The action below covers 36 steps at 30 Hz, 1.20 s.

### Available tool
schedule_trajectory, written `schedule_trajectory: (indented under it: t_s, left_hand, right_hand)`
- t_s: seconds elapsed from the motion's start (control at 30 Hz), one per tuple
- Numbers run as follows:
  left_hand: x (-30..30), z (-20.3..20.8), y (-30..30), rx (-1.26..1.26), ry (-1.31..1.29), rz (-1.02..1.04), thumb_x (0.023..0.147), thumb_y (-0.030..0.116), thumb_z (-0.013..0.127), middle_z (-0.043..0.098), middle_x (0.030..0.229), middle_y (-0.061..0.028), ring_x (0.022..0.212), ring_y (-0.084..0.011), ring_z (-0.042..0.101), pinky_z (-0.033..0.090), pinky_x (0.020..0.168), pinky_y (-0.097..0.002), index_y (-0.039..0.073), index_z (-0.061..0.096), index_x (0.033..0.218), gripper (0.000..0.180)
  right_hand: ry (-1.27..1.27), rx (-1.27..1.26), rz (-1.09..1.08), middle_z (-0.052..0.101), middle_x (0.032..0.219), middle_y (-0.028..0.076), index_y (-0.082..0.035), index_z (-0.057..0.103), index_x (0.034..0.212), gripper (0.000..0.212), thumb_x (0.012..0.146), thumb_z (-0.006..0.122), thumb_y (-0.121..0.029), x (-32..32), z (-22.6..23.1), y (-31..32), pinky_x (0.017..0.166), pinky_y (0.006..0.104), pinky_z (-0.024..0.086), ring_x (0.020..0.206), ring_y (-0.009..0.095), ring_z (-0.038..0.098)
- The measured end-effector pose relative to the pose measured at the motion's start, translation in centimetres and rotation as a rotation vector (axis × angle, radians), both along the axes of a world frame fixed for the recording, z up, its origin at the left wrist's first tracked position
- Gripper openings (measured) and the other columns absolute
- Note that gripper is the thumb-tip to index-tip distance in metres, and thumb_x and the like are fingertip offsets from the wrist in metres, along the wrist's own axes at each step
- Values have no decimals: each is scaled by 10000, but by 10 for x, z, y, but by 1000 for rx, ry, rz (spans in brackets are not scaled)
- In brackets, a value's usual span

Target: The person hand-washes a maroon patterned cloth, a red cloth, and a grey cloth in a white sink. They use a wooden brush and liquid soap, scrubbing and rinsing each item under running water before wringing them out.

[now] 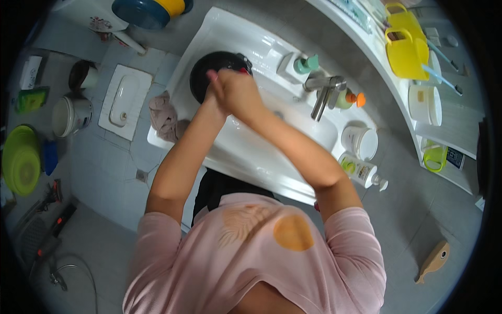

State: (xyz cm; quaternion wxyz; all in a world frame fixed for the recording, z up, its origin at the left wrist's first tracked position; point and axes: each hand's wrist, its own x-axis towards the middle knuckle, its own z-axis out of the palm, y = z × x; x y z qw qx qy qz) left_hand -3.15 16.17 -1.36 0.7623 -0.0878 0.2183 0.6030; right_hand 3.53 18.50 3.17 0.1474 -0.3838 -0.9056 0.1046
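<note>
Remotely, I see the right hand [240, 95] folded against the left hand [217, 98], over the round black vessel [202, 78] at the white ceramic sink's [238, 152] left end; any grip I can't tell.

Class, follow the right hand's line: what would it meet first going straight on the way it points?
Most likely the black round object, though how far below the right hand it lies is unclear.
</note>
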Motion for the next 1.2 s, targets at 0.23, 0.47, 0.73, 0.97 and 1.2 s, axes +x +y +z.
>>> schedule_trajectory:
  t_s: [0.23, 0.47, 0.73, 0.97, 1.2]
  left_hand:
    - [-18, 75, -10, 65, 325, -114, 869, 305, 544, 599, 865, -53, 639, -157, 543, 429, 534, -277, 70, 532, 1028, 283]
    - [-6, 43, -5, 121, 127, 32, 876, 265, 485, 581, 928, -55, 865, -159, 562, 469, 732, -287, 101, 552, 963, 197]
    - [-13, 34, 5, 20, 124, -84, 895, 272, 435, 552, 940, -81, 894, -178, 561, 470, 788, -322, 44, 498, 1019, 267]
    - [-29, 105, 1, 143, 283, -24, 877, 214, 536, 600, 963, -79, 881, -156, 580, 476, 758, -277, 32, 549, 1014, 228]
    - [-48, 135, -3, 375, 697, -121, 911, 311, 486, 603, 954, -68, 861, -124, 584, 482, 755, -248, 31, 554, 1024, 309]
  right_hand:
    - [741, -922, -276, 565, 597, 139, 14, 604, 734, 385, 891, 497, -321, 47, 54, 52, 542, 305, 456, 556, 182, 538]
    - [154, -23, 48, 581, 612, 186, -10, 581, 731, 196, 784, 571, -199, 16, 53, 2, 524, 367, 483, 576, 312, 598]
    - [250, 60, -138, 612, 671, 155, -54, 589, 679, 320, 871, 469, -279, 6, 38, 35, 548, 412, 474, 564, 344, 584]
    - [765, -836, -267, 521, 630, -40, -34, 550, 666, 392, 914, 487, -331, 42, 90, 57, 532, 220, 395, 576, 42, 440]
    - [869, -1152, -171, 544, 668, -28, -35, 562, 724, 377, 922, 468, -341, 71, 140, 39, 555, 206, 402, 597, 50, 458]
